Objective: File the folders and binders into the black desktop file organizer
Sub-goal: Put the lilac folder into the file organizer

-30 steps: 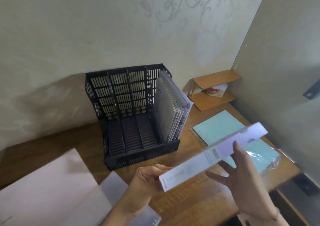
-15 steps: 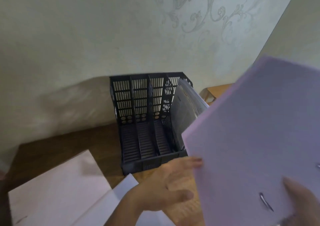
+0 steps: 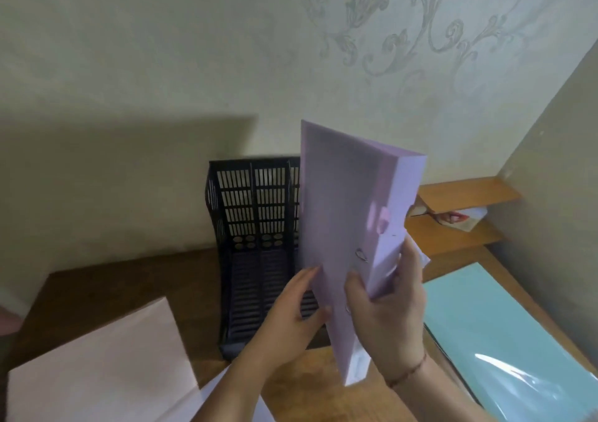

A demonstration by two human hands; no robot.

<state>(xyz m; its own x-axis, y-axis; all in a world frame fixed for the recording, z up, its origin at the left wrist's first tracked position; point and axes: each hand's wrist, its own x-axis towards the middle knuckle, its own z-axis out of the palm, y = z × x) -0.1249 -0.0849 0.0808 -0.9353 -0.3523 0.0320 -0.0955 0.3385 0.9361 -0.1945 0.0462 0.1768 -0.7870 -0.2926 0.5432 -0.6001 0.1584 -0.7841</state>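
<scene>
Paper first, far left: a pale pink flat sheet or folder (image 3: 100,370) lying on the dark brown wooden desk (image 3: 129,279), matte, square-cornered, with a white sheet (image 3: 213,399) just beside it at the bottom edge. Next, the black plastic file organizer (image 3: 255,253) against the wall, its back and floor moulded in slotted grids, thin upright dividers splitting it into narrow compartments; the two left ones that show are empty, the right part is hidden. Left hand (image 3: 291,318) in front of the organizer, fingers loosely spread, fingertips touching the lower left edge of a lilac lever-arch binder (image 3: 343,221). Binder held upright and slightly tilted, above and in front of the organizer's right side, not in any slot; smooth stiff board cover, wedge-shaped from this angle, metal ring hardware glinting low on the face. Right hand (image 3: 391,311) wrapped around the binder's lower spine, thumb on the front, fingers closed behind; thin red cord at the wrist. Right of that, a small light wooden two-tier shelf (image 3: 466,211) in the corner, and a teal folder (image 3: 504,337) in glossy clear plastic lying flat on the desk.
</scene>
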